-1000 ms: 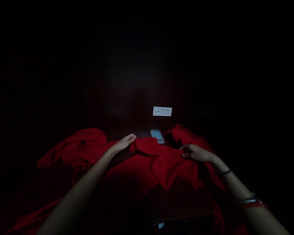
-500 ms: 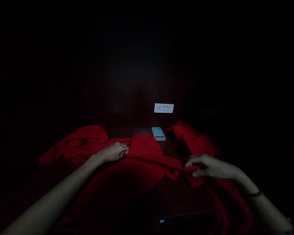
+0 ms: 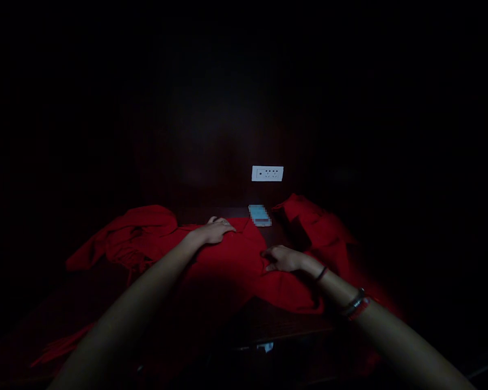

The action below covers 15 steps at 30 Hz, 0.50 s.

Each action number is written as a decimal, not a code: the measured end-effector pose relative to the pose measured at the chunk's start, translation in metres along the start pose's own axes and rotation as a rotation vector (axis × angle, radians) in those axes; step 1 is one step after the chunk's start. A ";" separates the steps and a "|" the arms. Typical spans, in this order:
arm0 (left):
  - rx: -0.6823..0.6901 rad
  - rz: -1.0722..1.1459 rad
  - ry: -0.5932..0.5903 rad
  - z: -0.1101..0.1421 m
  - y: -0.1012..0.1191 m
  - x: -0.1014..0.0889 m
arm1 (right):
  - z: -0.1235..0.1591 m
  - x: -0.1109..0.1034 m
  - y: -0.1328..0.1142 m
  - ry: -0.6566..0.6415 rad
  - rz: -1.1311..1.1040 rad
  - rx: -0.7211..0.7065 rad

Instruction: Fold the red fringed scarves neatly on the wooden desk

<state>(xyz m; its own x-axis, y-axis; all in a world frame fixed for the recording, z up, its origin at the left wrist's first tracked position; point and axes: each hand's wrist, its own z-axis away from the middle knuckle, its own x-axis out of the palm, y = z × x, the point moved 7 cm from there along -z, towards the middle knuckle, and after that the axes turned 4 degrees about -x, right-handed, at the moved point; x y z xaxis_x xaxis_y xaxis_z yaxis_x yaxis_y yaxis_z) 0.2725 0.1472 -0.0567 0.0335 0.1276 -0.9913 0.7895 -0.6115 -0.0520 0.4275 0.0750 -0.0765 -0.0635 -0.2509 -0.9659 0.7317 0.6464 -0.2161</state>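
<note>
Red cloth (image 3: 231, 260), one, spread on counter (image 3: 268, 319); edge at 3 o'clock pinched by right hand (image 3: 282, 259). Left hand (image 3: 216, 232) laid at 11 o'clock, nearer far edge; whether fabric is pinched there cannot be told.

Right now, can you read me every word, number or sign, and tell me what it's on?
None can be read.
Phone-like slab: blurred into squares, unreadable.
White socket plate: holes show, but no letters I can make out.
Red cloth: no writing shows.
Pale scrap low down: too small to tell.
</note>
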 end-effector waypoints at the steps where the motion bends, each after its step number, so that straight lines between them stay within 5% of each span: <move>1: 0.008 -0.059 -0.032 -0.004 -0.002 0.004 | 0.000 0.003 0.002 -0.013 -0.025 -0.002; 3: 0.012 -0.172 -0.027 -0.007 -0.009 0.001 | 0.007 0.000 0.006 0.031 -0.099 -0.003; 10: -0.183 -0.265 -0.018 0.006 -0.049 -0.033 | 0.036 -0.051 0.029 0.481 -0.411 0.036; 15: -0.296 -0.076 0.102 0.002 -0.067 -0.045 | 0.020 -0.022 0.025 0.126 -0.497 0.033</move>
<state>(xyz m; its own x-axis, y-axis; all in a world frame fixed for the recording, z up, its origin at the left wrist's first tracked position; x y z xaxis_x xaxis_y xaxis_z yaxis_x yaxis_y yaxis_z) 0.2174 0.1810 -0.0092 0.0164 0.2508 -0.9679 0.9357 -0.3451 -0.0735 0.4608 0.0828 -0.0577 -0.4891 -0.4317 -0.7579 0.6133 0.4477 -0.6507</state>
